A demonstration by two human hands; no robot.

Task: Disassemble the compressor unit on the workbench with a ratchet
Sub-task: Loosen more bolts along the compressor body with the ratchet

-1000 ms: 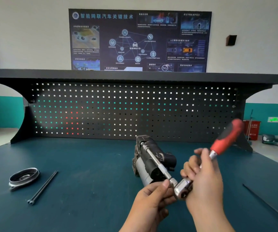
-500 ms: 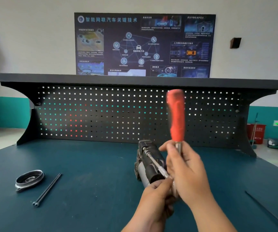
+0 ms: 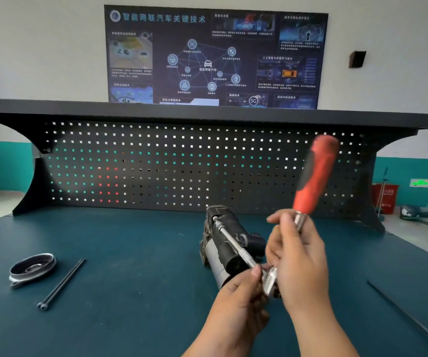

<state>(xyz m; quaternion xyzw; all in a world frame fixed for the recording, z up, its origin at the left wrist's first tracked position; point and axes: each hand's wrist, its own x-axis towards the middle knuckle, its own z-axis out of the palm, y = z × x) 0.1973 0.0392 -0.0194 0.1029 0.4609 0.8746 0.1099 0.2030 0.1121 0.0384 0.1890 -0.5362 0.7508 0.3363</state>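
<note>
Ratchet head [image 3: 269,279], pinched in your left grip [image 3: 236,302], must sit square while your right grip [image 3: 297,256], clenched above it, swings.

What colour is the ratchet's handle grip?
The ratchet handle is red with a dark strip; head view, blurred.

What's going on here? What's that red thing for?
A person is taking apart the compressor unit on the workbench. Their right hand grips the ratchet below its red handle; their left hand holds its metal head. An extension bar reaches the unit's far end. A round cover and long bolt lie aside.
</note>
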